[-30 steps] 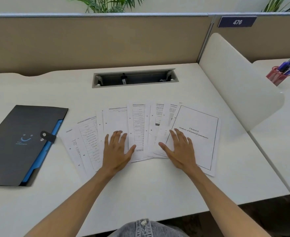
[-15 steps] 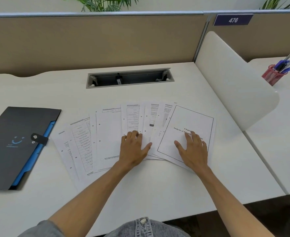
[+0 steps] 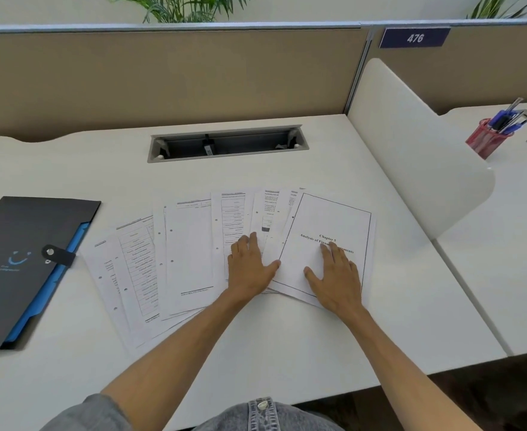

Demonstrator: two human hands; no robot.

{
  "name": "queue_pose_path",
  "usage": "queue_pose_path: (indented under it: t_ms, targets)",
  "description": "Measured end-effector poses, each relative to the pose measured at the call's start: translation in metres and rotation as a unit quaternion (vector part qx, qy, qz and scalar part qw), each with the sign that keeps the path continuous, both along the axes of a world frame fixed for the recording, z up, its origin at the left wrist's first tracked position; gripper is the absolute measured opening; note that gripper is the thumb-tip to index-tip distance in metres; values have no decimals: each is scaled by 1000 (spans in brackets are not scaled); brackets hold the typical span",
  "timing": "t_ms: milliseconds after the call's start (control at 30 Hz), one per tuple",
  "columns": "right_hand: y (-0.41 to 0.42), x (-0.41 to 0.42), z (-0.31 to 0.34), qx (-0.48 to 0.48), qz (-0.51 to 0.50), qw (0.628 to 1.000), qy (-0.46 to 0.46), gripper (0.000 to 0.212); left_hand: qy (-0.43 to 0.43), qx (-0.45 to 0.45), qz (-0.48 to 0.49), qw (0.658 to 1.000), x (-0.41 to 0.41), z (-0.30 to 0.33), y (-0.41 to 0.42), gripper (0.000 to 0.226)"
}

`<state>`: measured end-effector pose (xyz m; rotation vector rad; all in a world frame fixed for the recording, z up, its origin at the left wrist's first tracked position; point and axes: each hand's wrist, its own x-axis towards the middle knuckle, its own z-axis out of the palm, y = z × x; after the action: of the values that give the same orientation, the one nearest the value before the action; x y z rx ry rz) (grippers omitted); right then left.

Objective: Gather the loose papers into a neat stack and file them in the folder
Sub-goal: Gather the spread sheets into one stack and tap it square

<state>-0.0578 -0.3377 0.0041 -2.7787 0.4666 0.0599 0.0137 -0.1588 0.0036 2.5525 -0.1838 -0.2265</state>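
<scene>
Several loose printed papers (image 3: 190, 253) lie fanned across the white desk (image 3: 287, 346). On top at the right end is a framed title page (image 3: 333, 222). My right hand (image 3: 336, 276) rests flat on that title page, fingers spread. My left hand (image 3: 249, 265) lies flat on the sheets just left of it, thumb touching the title page's edge. Neither hand grips anything. A black folder (image 3: 13, 253) with a blue inner pocket and a snap strap lies shut at the desk's left.
A grey cable tray (image 3: 228, 144) is sunk into the desk behind the papers. A white curved divider (image 3: 411, 144) stands at the right. Beyond it, a red pen cup (image 3: 487, 138) sits on the neighbouring desk. A beige partition closes the back.
My left hand has slid rightward across the fan toward the title page. My right hand has moved up onto the title page. The right-hand sheets are bunched closer together.
</scene>
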Motion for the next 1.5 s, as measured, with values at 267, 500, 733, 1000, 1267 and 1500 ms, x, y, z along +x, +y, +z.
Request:
queue_pose_path:
  t_ms: [267, 500, 733, 1000, 1267, 1500]
  targets:
    - [-2, 0, -1, 12, 6, 1000, -18, 71, -12, -109, 18, 994, 9, 12, -5, 84]
    - [1, 1, -1, 34, 14, 999, -34, 70, 125, -265, 80, 953, 6, 11, -8, 111]
    - [-1, 2, -1, 53, 33, 997, -48, 68, 183, -317, 71, 928, 5, 15, -7, 50]
    - [-28, 11, 25, 234, -129, 952, -148, 92, 197, -411, 84, 886, 5, 30, 22, 37]
    - [-29, 19, 49, 508, -168, 837, -117, 117, 229, -495, 115, 830, 1, 48, 65, 40]
    - [-1, 19, 71, 670, -114, 728, -85, 44, 228, -527, 99, 812, -10, 52, 96, 34]
